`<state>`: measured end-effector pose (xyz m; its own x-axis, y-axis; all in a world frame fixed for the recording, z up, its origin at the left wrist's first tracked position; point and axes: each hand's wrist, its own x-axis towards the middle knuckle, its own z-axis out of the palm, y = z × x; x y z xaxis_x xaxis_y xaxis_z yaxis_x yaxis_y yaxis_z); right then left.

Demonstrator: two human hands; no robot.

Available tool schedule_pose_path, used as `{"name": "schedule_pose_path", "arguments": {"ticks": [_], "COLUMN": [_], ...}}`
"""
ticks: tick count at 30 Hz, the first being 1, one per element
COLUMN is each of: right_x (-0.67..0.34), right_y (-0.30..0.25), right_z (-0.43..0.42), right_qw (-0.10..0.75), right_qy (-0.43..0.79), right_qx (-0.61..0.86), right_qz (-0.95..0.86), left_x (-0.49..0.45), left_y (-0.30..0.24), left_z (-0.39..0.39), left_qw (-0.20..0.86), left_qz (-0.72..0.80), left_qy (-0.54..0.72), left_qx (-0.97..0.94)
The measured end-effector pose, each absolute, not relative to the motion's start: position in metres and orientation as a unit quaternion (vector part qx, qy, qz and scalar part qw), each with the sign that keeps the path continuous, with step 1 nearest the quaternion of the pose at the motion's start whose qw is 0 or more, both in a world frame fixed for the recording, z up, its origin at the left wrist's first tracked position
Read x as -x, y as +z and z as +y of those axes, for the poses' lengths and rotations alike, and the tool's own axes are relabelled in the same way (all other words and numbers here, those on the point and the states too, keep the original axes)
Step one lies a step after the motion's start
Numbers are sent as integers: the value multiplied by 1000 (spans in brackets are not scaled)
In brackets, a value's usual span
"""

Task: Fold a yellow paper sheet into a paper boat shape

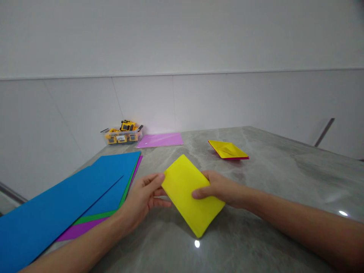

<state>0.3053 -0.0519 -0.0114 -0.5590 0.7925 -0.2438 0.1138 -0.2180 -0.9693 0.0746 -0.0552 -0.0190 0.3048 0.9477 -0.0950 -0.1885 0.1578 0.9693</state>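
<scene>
A yellow sheet of paper (182, 193), rectangular and apparently folded, is held up at a tilt above the grey table. My left hand (148, 193) pinches its left corner between thumb and fingertips, the other fingers loosely curled. On the right edge, my right hand (217, 189) grips the paper with the thumb lying on its face and the fingers hidden behind it. Farther back to the right rests a folded paper piece (229, 150), yellow on top with red along its lower edge.
Blue paper sheets (113, 167) lie on the left over green and purple ones. At the back left stands a clear plastic box (121, 137) of yellow toy vehicles, beside a pink sheet (162, 140). A white wall (199, 102) rises behind the grey marbled table (273, 170).
</scene>
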Motion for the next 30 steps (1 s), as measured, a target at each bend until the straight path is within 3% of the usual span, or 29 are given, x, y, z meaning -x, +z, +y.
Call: {"name": "schedule_pose_path", "arguments": {"ticks": [8,14,18,30], "right_x": [-292,-293,-296,-297], "right_y": [-18,-16,-14,-16], "right_z": [-63,-61,-62,-61], "right_qw": [284,330,325,311], "right_qy": [720,717,726,733], "right_qx": [359,365,342,335], "right_qz": [-522,-494,-500,-504], "left_x": [-82,-80,-76,-72], "left_y": [-19,-20,-24,-31], "left_z": [-64,-67,-67,-64], "left_qw": [622,678,710,672], "left_qz": [410,342,306,335], "left_qy": [396,402,366,347], "left_qx": [-536,-511,-518,-563]}}
